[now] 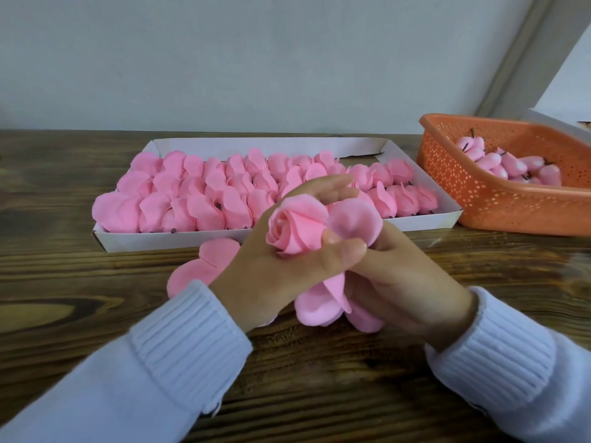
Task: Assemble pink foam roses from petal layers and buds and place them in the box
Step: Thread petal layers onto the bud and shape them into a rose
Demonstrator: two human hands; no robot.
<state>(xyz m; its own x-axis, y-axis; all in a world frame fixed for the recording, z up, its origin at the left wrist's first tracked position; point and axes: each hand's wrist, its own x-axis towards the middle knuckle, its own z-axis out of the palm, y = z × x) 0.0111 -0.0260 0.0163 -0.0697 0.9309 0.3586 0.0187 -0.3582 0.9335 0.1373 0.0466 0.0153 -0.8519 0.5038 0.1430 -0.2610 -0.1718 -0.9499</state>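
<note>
A pink foam rose (295, 230) is held above the table, with my left hand (271, 270) gripping it from below, thumb curled over its base. My right hand (406, 282) pinches the outer petal layer (351, 219) beside the rose, and more petals (319, 306) hang down between my hands. A white shallow box (425, 219) behind holds several rows of finished pink roses (192, 193). Loose petal layers (204, 263) lie on the table in front of the box, partly hidden by my left hand.
An orange perforated basket (499, 199) at the right holds several pink buds (508, 163) with dark stems. The dark wooden table (319, 378) runs to a pale wall behind. My white knit sleeves fill the lower corners.
</note>
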